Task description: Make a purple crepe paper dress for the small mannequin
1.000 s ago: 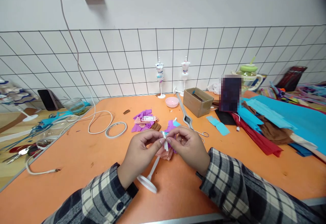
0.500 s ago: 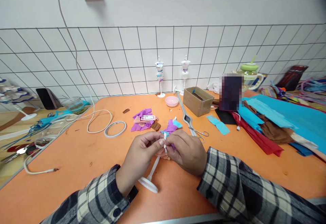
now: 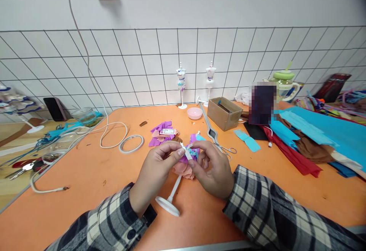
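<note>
Both hands meet over the middle of the orange worktop (image 3: 85, 175). The left hand (image 3: 156, 171) pinches a small white strip (image 3: 187, 152) between thumb and forefinger, and the right hand (image 3: 213, 167) is closed around the paper-clad top of a doll-size dress form (image 3: 175, 188). The form tilts, with its round base resting on the worktop at seven o'clock from the hands. Pink crepe paper (image 3: 184, 170) bunches just below the fingers. Purple paper scraps (image 3: 160, 133) lie at eleven o'clock, scissors (image 3: 227, 150) at two o'clock, and a cardboard box (image 3: 224, 113) lies farther out at one o'clock.
</note>
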A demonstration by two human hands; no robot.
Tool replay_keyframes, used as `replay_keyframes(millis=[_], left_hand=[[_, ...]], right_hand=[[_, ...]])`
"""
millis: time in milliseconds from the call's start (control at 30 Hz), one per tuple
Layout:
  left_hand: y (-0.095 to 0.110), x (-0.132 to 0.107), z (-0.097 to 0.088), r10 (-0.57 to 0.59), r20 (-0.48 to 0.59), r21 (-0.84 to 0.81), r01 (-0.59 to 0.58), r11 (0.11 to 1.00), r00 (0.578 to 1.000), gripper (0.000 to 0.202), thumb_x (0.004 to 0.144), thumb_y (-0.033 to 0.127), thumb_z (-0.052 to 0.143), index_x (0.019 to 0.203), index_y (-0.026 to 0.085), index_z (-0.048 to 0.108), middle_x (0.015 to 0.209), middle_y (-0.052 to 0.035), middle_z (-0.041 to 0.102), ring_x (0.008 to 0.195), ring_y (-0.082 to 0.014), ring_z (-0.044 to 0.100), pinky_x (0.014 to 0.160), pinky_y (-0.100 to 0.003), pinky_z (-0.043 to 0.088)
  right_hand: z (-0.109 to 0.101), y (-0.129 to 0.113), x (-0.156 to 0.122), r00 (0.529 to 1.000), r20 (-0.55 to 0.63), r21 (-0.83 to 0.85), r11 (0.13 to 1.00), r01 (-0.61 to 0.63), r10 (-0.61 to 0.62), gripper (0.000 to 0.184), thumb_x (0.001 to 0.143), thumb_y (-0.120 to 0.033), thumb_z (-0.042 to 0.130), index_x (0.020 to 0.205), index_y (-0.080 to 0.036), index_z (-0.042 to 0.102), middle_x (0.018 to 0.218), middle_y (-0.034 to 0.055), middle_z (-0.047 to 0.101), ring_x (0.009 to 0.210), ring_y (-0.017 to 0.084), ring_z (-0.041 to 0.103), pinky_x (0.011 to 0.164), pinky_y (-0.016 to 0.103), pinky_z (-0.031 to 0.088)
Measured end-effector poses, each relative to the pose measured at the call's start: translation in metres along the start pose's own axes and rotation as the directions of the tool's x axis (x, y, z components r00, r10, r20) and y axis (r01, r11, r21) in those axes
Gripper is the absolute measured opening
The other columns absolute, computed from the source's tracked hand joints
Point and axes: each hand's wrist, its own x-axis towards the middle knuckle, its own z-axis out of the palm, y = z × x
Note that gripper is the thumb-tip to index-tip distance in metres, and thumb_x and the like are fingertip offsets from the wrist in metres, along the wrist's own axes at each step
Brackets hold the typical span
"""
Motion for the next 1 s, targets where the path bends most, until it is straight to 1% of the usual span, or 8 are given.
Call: replay_keyframes(millis=[100, 200, 300, 367, 433, 533, 800, 1000], left_hand=[[-0.001, 0.0, 0.0, -0.009, -0.012, -0.013, 0.009, 1.0, 1.0, 0.015, 0.081, 0.033, 0.072, 0.083, 0.018, 0.072, 0.081, -0.0021, 0.069, 0.079, -0.0168, 0.061, 0.079, -0.029, 0.046], [-0.003, 0.001, -0.001, -0.031, -0.024, -0.015, 0.031, 0.999, 0.999, 0.017, 0.081, 0.034, 0.072, 0.085, 0.017, 0.072, 0.083, -0.0031, 0.07, 0.08, -0.0174, 0.061, 0.078, -0.029, 0.047], [-0.003, 0.001, 0.0, -0.045, -0.006, -0.004, 0.045, 0.999, 0.999, 0.017, 0.08, 0.033, 0.072, 0.085, 0.017, 0.072, 0.082, -0.0033, 0.07, 0.078, -0.0171, 0.061, 0.076, -0.029, 0.047], [-0.001, 0.001, 0.001, -0.053, 0.013, 0.021, 0.052, 0.998, 0.999, 0.017, 0.08, 0.033, 0.072, 0.084, 0.017, 0.072, 0.08, -0.0032, 0.07, 0.076, -0.0169, 0.061, 0.075, -0.029, 0.047], [0.001, 0.0, 0.003, -0.055, 0.027, 0.067, 0.053, 0.996, 0.998, 0.017, 0.08, 0.033, 0.071, 0.083, 0.016, 0.071, 0.08, -0.0033, 0.069, 0.076, -0.0173, 0.061, 0.075, -0.03, 0.047], [0.003, 0.001, 0.004, -0.034, 0.034, 0.15, 0.028, 0.988, 0.999, 0.017, 0.079, 0.033, 0.07, 0.083, 0.016, 0.069, 0.082, -0.0039, 0.067, 0.079, -0.0185, 0.061, 0.076, -0.03, 0.047], [-0.003, 0.004, 0.003, 0.02, 0.045, 0.289, -0.032, 0.957, 0.999, 0.017, 0.082, 0.033, 0.062, 0.084, 0.016, 0.065, 0.083, -0.005, 0.066, 0.079, -0.0197, 0.06, 0.074, -0.032, 0.047], [-0.005, 0.001, 0.005, 0.042, 0.057, 0.367, -0.06, 0.928, 0.997, 0.018, 0.088, 0.033, 0.055, 0.083, 0.017, 0.062, 0.08, -0.0031, 0.063, 0.073, -0.0176, 0.056, 0.067, -0.029, 0.044]], right_hand=[[0.002, 0.0, 0.0, 0.997, 0.029, 0.008, 0.997, -0.073, 0.073, 0.042, 0.079, -0.023, 0.067, 0.118, -0.023, 0.049, 0.095, 0.0006, 0.067, 0.051, 0.008, 0.05, 0.053, 0.025, 0.043], [0.0, 0.005, 0.003, 0.985, -0.021, 0.062, 0.984, -0.169, 0.171, 0.049, 0.079, -0.019, 0.063, 0.124, -0.024, 0.044, 0.102, 0.0007, 0.067, 0.049, 0.007, 0.045, 0.051, 0.024, 0.041], [-0.004, 0.01, 0.009, 0.975, 0.058, 0.124, 0.968, -0.219, 0.213, 0.039, 0.081, -0.015, 0.059, 0.118, -0.024, 0.053, 0.093, -0.0018, 0.067, 0.048, 0.006, 0.04, 0.049, 0.023, 0.037], [-0.006, 0.012, 0.012, 0.975, 0.107, 0.146, 0.967, -0.209, 0.195, 0.023, 0.081, -0.017, 0.061, 0.103, -0.023, 0.062, 0.082, -0.0027, 0.064, 0.05, 0.007, 0.04, 0.049, 0.023, 0.035], [-0.006, 0.011, 0.014, 0.979, 0.082, 0.151, 0.969, -0.195, 0.185, 0.007, 0.079, -0.02, 0.065, 0.087, -0.021, 0.065, 0.073, -0.003, 0.059, 0.052, 0.008, 0.039, 0.05, 0.023, 0.033], [-0.004, 0.009, 0.015, 0.982, 0.036, 0.147, 0.971, -0.187, 0.183, 0.005, 0.078, -0.021, 0.068, 0.075, -0.019, 0.065, 0.069, -0.0027, 0.057, 0.054, 0.009, 0.04, 0.05, 0.022, 0.032], [-0.002, 0.006, 0.013, 0.981, 0.01, 0.045, 0.98, -0.193, 0.192, 0.007, 0.077, -0.013, 0.068, 0.078, -0.02, 0.069, 0.07, -0.0032, 0.059, 0.051, 0.008, 0.041, 0.052, 0.022, 0.035], [-0.003, 0.007, 0.012, 0.993, 0.02, -0.012, 0.993, -0.118, 0.119, 0.005, 0.079, -0.015, 0.067, 0.079, -0.02, 0.068, 0.071, -0.0022, 0.062, 0.054, 0.009, 0.044, 0.056, 0.023, 0.037]])
